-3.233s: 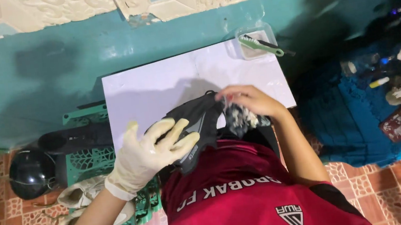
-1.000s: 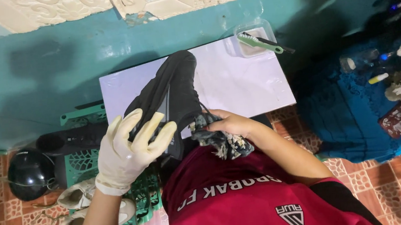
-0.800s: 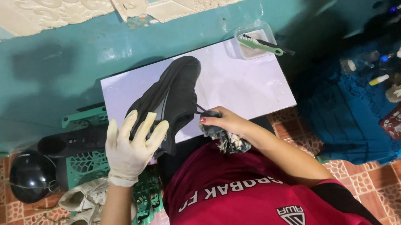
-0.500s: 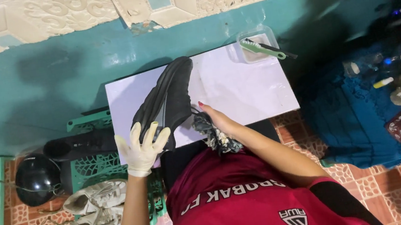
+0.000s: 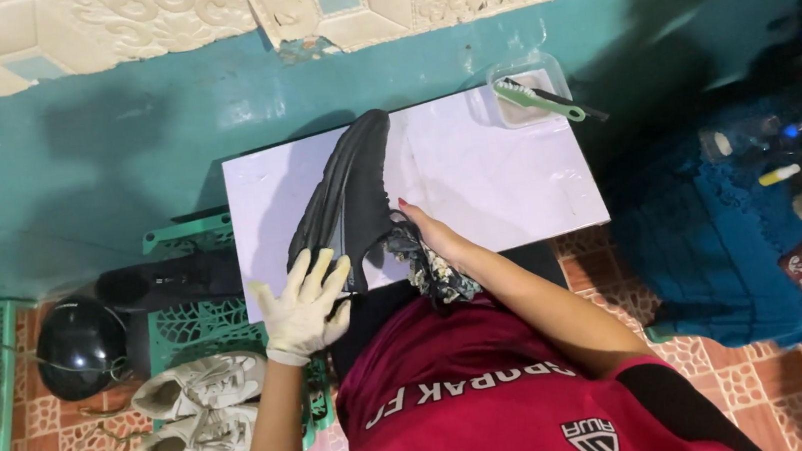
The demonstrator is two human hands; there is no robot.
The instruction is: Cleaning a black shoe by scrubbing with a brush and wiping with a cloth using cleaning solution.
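Black and long, the shoe now lies stretched across the white board, where a moment ago you held it up near your chest. Your gloved left hand rests spread at its heel end; your bare right hand grips a crumpled rag against its side.

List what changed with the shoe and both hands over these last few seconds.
The black shoe, held up in front of the chest earlier, now lies on the white board. The gloved left hand slid down to its heel end; the bare right hand keeps the rag against the shoe's side. The brush on its tub has stayed put.
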